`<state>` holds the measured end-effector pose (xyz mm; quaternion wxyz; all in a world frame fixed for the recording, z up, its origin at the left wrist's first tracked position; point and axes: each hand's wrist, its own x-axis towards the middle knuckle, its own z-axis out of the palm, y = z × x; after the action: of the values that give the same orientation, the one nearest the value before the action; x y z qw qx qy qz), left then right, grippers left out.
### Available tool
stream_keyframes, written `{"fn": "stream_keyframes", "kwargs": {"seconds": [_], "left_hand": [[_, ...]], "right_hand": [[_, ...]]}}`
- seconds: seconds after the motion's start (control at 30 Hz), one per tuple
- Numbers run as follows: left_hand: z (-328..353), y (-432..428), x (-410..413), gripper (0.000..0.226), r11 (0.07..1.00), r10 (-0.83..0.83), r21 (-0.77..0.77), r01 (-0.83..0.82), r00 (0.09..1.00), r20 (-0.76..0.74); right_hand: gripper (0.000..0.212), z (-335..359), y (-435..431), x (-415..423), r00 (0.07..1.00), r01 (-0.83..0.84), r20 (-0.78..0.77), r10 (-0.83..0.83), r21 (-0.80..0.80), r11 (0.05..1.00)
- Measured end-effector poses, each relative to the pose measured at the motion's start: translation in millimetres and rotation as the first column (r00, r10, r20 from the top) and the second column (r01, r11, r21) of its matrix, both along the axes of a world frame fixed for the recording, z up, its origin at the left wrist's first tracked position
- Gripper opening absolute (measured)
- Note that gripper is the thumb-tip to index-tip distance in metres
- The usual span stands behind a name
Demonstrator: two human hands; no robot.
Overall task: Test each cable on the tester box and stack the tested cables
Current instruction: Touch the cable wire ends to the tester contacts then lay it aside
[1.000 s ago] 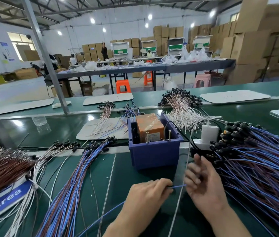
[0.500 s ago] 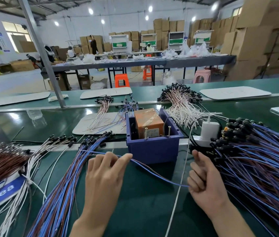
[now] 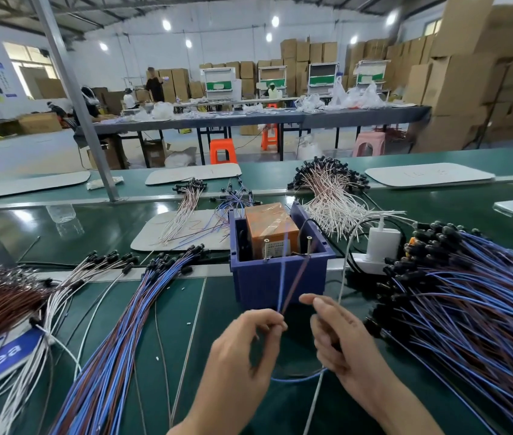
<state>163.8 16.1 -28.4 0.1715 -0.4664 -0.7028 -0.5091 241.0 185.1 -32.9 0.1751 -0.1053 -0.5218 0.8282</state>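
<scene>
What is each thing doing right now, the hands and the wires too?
Left hand: pinches both ends of the thin blue-and-brown cable.
Right hand: curled round that cable's loop.
Blue plastic tester box: upright, orange block inside, cable ends raised to it.
White plug-in charger: plugged into the white strip.
Left blue-brown cable stack: lying fanned flat.

Blue-brown cable (image 3: 281, 284) — ends at purple tester box (image 3: 255, 287).

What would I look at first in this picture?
A huge heap of blue and brown cables fills the right of the green bench. In the middle stands a blue tester box with an orange unit inside, and just before it the left hand pinches one thin cable running up to the box.
</scene>
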Motion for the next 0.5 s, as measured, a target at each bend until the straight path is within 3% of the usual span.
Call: {"fn": "stream_keyframes", "kwargs": {"seconds": [0.23,0.37,0.5], "left_hand": [[-9,13,13,0.039,0.997,-0.015,-0.069,0.042,0.935,0.354],[-9,13,14,0.042,0.995,-0.041,-0.065,0.078,0.891,0.451],[-12,15,14,0.034,0.999,0.006,-0.034,0.011,0.878,0.479]], "right_hand": [[0.048,-3,-8,0,0.999,-0.042,0.004,0.042,0.167,0.985],[0.066,-6,-7,-2,0.999,-0.039,0.003,0.039,0.205,0.978],[0.061,-9,-6,-5,0.999,-0.017,-0.027,0.022,0.191,0.981]]}}
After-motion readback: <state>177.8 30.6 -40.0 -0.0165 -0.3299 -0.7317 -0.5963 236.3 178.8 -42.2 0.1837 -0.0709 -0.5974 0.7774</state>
